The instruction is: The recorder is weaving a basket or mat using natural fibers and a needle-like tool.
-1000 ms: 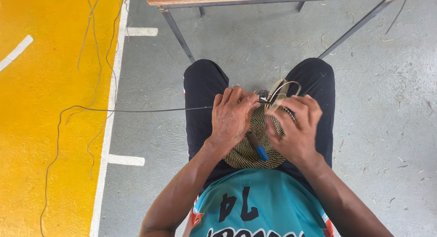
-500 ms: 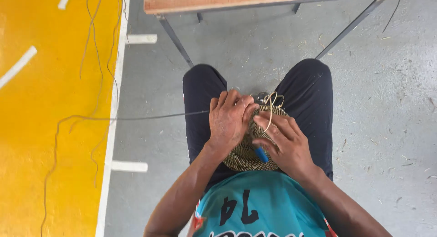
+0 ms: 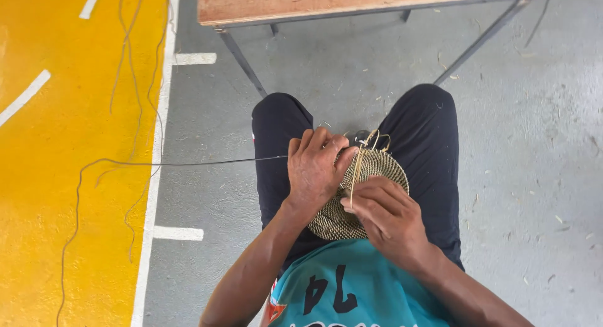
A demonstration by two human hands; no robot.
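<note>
A round, tan woven fibre disc (image 3: 370,176) is held over the lap, between the knees of the dark trousers (image 3: 276,132). The left hand (image 3: 314,170) is curled shut over the disc's left edge. A pale straw strand (image 3: 355,173) is pinched between the closed fingertips of the right hand (image 3: 386,214), just above the disc's near edge. A long thin fibre (image 3: 188,164) is trailed leftward across the grey floor (image 3: 534,145) onto the yellow painted floor area (image 3: 50,176). A wooden-topped metal-legged table (image 3: 326,2) is seen beyond the knees.
</note>
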